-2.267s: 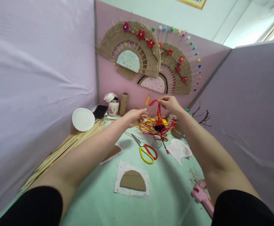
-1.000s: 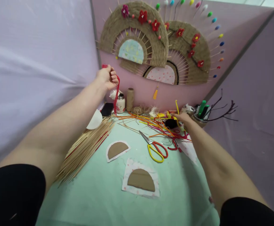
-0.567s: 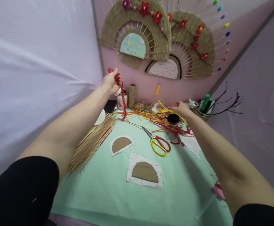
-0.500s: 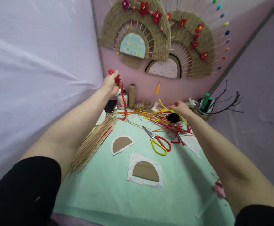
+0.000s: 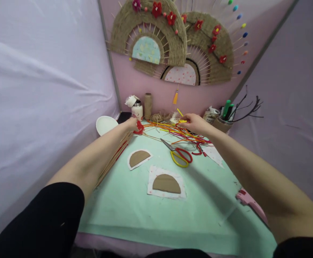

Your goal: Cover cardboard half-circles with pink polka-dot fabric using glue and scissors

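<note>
My left hand (image 5: 131, 124) is lowered at the back left of the table, closed on a bunch of red yarn (image 5: 139, 128); its fingertips are mostly hidden. My right hand (image 5: 195, 123) reaches over the pile of orange, yellow and red strands (image 5: 169, 129), fingers curled down by a yellow piece (image 5: 182, 121). What they grip, if anything, I cannot make out. Scissors (image 5: 178, 156) with one red and one yellow handle lie in front of the pile. Nearer me lie two cardboard half-circles, one on white backing (image 5: 139, 158) and one on dotted cloth (image 5: 167, 183).
Thin sticks (image 5: 113, 161) lie under my left forearm, near a white plate (image 5: 106, 125). A bottle (image 5: 137, 109) and a twine spool (image 5: 148, 106) stand behind. A pink glue gun (image 5: 250, 202) lies at right, below a pot of markers and twigs (image 5: 222, 124). Woven fans (image 5: 148, 32) hang on the wall.
My left hand has come down with the red yarn from above the bottle to the table. My right hand has moved left over the strands. The view has shifted slightly.
</note>
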`<state>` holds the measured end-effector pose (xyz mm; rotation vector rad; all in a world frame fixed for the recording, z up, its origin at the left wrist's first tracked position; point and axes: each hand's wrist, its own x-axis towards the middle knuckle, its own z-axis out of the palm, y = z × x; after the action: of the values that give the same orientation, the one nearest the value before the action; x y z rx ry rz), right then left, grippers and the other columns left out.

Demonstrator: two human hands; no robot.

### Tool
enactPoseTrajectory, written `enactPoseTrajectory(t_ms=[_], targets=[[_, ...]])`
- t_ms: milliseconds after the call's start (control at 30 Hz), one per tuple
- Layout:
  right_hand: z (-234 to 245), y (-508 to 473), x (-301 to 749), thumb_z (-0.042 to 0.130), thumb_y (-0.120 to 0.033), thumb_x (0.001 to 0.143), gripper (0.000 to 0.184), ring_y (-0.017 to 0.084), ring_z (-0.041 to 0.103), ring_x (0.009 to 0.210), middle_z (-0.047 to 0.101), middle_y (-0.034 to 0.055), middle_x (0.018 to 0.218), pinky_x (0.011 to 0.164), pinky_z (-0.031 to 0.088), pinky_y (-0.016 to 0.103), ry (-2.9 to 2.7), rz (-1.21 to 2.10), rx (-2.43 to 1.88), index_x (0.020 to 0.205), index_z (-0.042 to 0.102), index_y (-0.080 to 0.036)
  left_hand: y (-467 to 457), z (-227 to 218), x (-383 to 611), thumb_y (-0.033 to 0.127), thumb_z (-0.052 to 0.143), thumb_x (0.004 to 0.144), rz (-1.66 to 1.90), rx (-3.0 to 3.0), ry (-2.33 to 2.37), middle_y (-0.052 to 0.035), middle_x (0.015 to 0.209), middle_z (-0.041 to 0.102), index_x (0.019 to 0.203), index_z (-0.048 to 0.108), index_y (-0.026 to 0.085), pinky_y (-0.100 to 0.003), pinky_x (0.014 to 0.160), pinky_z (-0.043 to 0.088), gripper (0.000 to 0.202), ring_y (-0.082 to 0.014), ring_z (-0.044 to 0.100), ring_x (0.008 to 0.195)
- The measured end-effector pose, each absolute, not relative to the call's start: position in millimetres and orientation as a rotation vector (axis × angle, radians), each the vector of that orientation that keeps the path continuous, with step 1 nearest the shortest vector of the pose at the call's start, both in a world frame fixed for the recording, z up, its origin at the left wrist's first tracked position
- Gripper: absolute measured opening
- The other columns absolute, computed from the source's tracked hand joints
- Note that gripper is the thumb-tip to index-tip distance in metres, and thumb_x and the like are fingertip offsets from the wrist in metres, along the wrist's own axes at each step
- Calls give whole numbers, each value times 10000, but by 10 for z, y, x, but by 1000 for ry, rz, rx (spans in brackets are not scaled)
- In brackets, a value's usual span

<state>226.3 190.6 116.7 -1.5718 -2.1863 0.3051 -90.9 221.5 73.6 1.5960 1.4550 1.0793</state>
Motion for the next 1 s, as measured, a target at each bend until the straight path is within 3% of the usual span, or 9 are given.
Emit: enactPoseTrajectory(t_ms=[133, 300, 400, 533, 667, 833, 1000], targets=[[1205, 1497, 2135, 717, -351, 768, 278, 216, 629, 861, 701, 76, 954, 756, 439, 292, -2254, 359, -1426, 987, 704, -180, 2015, 848, -825, 11, 810, 406, 975, 1697, 1670, 12, 694, 526, 631, 503, 196, -211, 793, 410, 423, -215, 585, 928], [1001, 998, 2005, 746, -354, 740, 276, 201, 626, 798, 704, 49, 889, 686, 424, 273, -2451, 503, -1445, 966, 698, -204, 1285, 729, -402, 240, 840, 506, 668, 1985, 1606, -27, 777, 635, 771, 622, 214, -260, 760, 426, 343, -231, 616, 839], [724, 719, 1966, 745, -356, 741, 287, 198, 628, 818, 707, 51, 942, 661, 418, 263, -2529, 560, -1561, 975, 684, -203, 759, 465, -148, 355, 832, 537, 476, 2066, 1489, -42, 849, 668, 877, 655, 237, -290, 741, 441, 401, -245, 634, 826], [380, 442, 1938, 750, -367, 723, 413, 215, 620, 947, 680, 90, 1083, 722, 432, 261, -2555, 613, -1648, 1075, 646, -178, 383, 133, -17, 365, 788, 597, 490, 2167, 1411, -94, 999, 680, 1017, 646, 249, -352, 796, 456, 458, -311, 632, 955], [244, 336, 1908, 765, -413, 680, 505, 246, 611, 965, 665, 113, 1102, 709, 418, 284, -2603, 556, -1711, 1097, 619, -169, 337, 14, -43, 364, 760, 631, 484, 2249, 1380, -160, 1140, 635, 1135, 619, 205, -421, 910, 439, 547, -374, 568, 1110], [240, 366, 1881, 757, -422, 681, 502, 236, 620, 921, 685, 72, 1045, 670, 387, 277, -2589, 623, -1832, 1103, 594, -204, 338, 33, -70, 319, 761, 635, 404, 2293, 1438, -178, 1270, 563, 1309, 506, 169, -436, 992, 406, 736, -358, 510, 1212], [244, 396, 1908, 766, -382, 661, 368, 187, 596, 804, 678, 46, 939, 603, 363, 250, -2621, 742, -1732, 937, 618, -188, 349, 56, -84, 294, 796, 621, 488, 2227, 1476, -168, 1266, 591, 1327, 485, 166, -406, 1000, 411, 782, -332, 531, 1208]])
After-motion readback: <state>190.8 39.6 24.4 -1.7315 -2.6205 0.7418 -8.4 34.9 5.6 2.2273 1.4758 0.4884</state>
